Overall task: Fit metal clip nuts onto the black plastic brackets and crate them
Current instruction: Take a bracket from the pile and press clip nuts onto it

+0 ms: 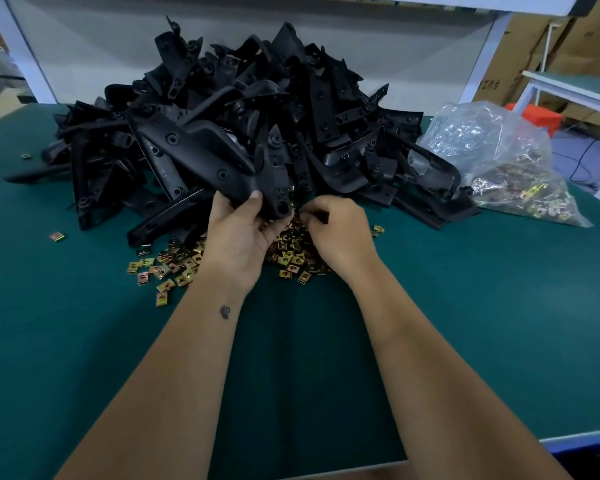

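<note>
Bracket [201, 147], stiff and probably light, lifted off the black pile [257, 109] in left hand [243, 233], fingers clamped round its lower end; best held at that thick end. Right hand [336, 230] curled over the loose clip nuts [291, 258], apparently pinching one, contact hidden. Green mat [84, 341], nut bag [499, 168] at right, cardboard boxes [520, 53] beyond; no crate visible.

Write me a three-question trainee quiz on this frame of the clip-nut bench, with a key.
1. True or false: the left hand grips a black bracket.
2. Where do the loose clip nuts lie? A) in a crate B) on the green table C) on a shelf
3. What holds the spare clip nuts at the right of the bracket pile?

Key: 1 true. 2 B. 3 a clear plastic bag.

The right hand has its fingers curled at the bracket's end; any nut in them is hidden.
</note>
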Available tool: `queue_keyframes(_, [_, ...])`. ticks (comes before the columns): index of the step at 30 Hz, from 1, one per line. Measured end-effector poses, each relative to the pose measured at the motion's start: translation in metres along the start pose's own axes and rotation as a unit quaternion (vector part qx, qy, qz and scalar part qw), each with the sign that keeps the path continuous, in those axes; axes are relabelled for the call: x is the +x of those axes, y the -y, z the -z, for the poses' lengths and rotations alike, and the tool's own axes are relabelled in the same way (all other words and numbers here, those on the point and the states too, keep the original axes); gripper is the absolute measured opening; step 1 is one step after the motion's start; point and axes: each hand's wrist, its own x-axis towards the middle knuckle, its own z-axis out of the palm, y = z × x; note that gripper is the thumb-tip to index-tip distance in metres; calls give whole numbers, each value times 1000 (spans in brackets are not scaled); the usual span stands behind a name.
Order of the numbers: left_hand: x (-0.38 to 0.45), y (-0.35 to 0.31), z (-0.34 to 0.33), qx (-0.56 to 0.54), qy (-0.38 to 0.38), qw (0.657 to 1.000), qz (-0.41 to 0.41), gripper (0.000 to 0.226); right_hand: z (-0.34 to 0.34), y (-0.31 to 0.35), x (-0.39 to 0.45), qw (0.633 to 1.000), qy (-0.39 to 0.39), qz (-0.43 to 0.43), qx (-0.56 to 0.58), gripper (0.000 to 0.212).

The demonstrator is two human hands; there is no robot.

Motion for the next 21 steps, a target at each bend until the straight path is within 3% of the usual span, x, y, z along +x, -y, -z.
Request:
queue_keyframes(3, [0,0,2,-2,2,1000,7,22,-2,4,4,975,-78,-84,190,15])
queue_keyframes(5, [-1,-1,3,-4,7,1000,15,22,-3,5,3,951,-90,-112,275,17])
queue_keyframes(12, [-4,-4,1,-16,12,999,44,20,3,2,-6,914,-41,-106,390,29])
queue_keyframes(17, [-8,-5,-1,3,31,998,46,52,7,7,-9,881,-21,-112,459,19])
queue_keyframes(21, [-8,-6,-2,11,24,999,44,59,10,9,-10,871,-21,-117,477,11])
